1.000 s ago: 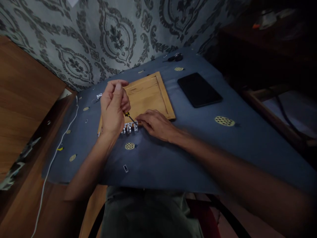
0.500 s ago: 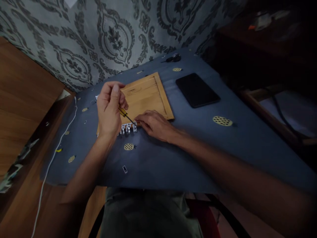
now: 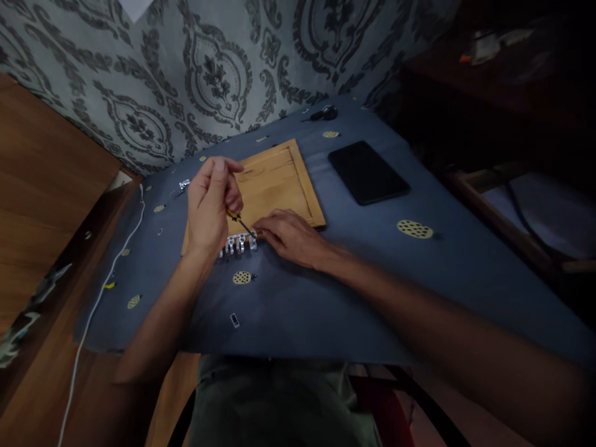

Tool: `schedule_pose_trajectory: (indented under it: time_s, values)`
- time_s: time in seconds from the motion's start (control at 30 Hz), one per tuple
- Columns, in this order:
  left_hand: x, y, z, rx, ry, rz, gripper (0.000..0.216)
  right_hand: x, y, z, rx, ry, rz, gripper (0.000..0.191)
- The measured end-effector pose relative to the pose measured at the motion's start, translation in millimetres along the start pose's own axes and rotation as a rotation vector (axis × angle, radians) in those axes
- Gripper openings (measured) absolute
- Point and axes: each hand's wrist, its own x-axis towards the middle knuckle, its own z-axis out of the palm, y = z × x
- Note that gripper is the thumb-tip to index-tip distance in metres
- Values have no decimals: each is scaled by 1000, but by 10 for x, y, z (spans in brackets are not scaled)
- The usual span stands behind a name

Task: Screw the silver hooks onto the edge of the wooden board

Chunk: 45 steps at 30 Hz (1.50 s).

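My left hand (image 3: 210, 208) is closed around the yellow handle of a screwdriver (image 3: 234, 216), its dark shaft slanting down to the right. The tip meets the right end of a silver metal hook rail (image 3: 241, 241), which lies along the near edge of a framed wooden board (image 3: 274, 186). Several hooks hang off that edge toward me; my left hand hides the rail's left part. My right hand (image 3: 295, 239) rests at the board's near right corner, thumb and fingertips pinched on the rail's end beside the tip. Whether a screw sits there is too small to tell.
A black tablet or large phone (image 3: 367, 172) lies right of the board. A small dark object (image 3: 328, 113) sits at the back of the blue-covered table (image 3: 316, 316). Another small metal piece (image 3: 184, 184) lies left of the board. A white cable (image 3: 100, 295) runs down the left side.
The view has shifted slightly. My left hand has moved a little to the right and down on the screwdriver, uncovering the metal piece at left. My right hand keeps its place.
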Motion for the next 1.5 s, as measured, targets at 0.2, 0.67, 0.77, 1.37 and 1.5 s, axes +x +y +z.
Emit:
schedule_pose_trajectory:
  time_s: [0.2, 0.67, 0.77, 1.37, 1.5]
  values:
    - [-44, -21, 106, -71, 139, 42, 25, 8, -10, -11, -14, -26, 17, 27]
    - [-34, -10, 74, -26, 57, 16, 23, 4, 8, 9, -22, -16, -7, 28]
    - [-86, -26, 155, -45, 91, 58, 24, 0, 16, 13, -27, -14, -5, 29]
    - [-87, -10, 136, -24, 108, 47, 26, -10, 0, 8, -19, -9, 1, 28]
    - [21, -10, 79, -14, -5, -40, 35, 1, 9, 7, -21, -17, -20, 28]
